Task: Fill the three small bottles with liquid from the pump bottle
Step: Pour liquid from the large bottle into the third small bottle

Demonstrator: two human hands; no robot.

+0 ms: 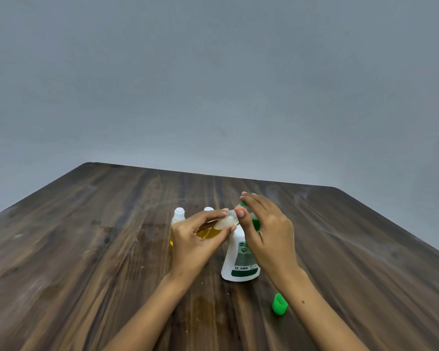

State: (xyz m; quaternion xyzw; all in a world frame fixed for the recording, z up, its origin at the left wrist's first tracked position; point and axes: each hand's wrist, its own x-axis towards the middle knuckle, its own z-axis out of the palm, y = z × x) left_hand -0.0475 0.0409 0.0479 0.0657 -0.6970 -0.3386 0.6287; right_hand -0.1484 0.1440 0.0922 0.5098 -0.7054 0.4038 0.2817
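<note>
Left hand (pixel 195 239) gripping tilted small bottle (pixel 219 228), mouth under pump bottle (pixel 240 259) nozzle to catch liquid, right hand (pixel 266 231) pressing pump; two small bottles (pixel 179 216) waiting behind on table (pixel 86 249).

head cam | faces fwd+down | close over table (pixel 86 249)
</note>
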